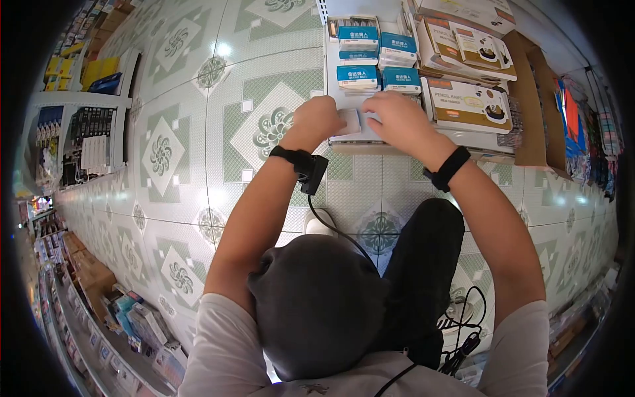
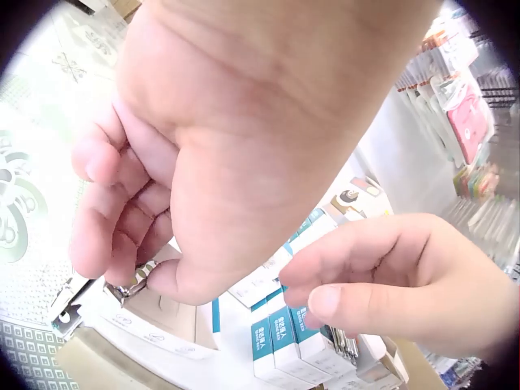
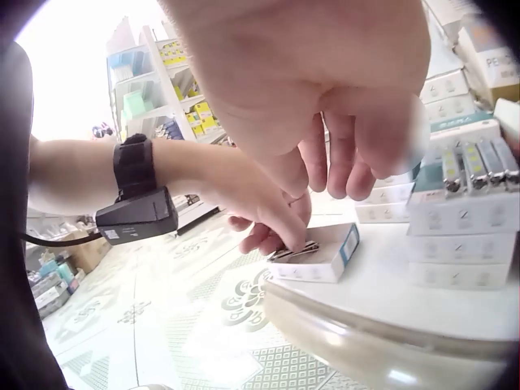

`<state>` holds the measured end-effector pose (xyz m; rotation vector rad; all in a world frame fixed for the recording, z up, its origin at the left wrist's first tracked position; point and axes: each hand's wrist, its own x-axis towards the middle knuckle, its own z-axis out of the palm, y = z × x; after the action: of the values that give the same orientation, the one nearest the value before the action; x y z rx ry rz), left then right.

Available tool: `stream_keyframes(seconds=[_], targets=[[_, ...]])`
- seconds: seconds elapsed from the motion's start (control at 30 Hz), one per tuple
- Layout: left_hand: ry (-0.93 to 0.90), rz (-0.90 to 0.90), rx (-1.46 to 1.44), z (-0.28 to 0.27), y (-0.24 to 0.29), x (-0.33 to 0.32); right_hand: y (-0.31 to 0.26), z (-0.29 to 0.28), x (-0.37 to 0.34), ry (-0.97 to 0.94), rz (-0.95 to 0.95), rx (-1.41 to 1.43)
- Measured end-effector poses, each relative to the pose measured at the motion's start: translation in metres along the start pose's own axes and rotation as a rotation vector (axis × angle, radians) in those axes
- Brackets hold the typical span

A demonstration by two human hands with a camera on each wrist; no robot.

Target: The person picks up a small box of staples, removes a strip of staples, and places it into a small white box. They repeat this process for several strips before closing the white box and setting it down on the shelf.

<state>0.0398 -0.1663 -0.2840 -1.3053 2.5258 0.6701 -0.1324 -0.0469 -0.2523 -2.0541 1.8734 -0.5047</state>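
A small white open box point(image 3: 313, 264) sits at the front corner of the white shelf, with slim metal pieces that look like nail clippers point(image 3: 299, 250) inside. My left hand point(image 1: 316, 119) reaches into this box. Thumb and fingertips of that hand pinch a small shiny clipper-like piece point(image 2: 136, 280) in the left wrist view. To the right, my right hand point(image 1: 400, 122) hovers over the shelf, its fingers loosely bent and nothing between them. Beyond it, another open box holds several silver clippers point(image 3: 479, 166) in a row, on top of stacked boxes.
Blue-and-white boxes point(image 1: 358, 77) stand in stacks behind the hands. Larger pencil knife boxes point(image 1: 466, 104) lie to their right, beside a brown cardboard carton point(image 1: 539, 99). Tiled floor point(image 1: 258, 126) extends left to a rack point(image 1: 83, 99). The shelf's rounded front edge point(image 3: 366, 333) is close below.
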Motion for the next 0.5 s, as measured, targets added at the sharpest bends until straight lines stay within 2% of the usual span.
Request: stream_keyframes(seconds=[0.1, 0.17, 0.23, 0.5], targets=[[0.007, -0.022, 0.012, 0.004, -0.001, 0.001, -0.012, 0.019, 0.005, -0.015, -0.009, 0.044], [0.023, -0.03, 0.012, 0.007, -0.001, -0.001, -0.023, 0.024, 0.006, -0.06, 0.055, 0.033], [0.118, 0.009, 0.047, 0.01, -0.001, -0.002, -0.028, 0.034, 0.007, -0.027, 0.032, -0.003], [0.092, 0.001, 0.017, 0.009, -0.001, -0.004, -0.023, 0.065, 0.007, -0.018, 0.006, -0.157]])
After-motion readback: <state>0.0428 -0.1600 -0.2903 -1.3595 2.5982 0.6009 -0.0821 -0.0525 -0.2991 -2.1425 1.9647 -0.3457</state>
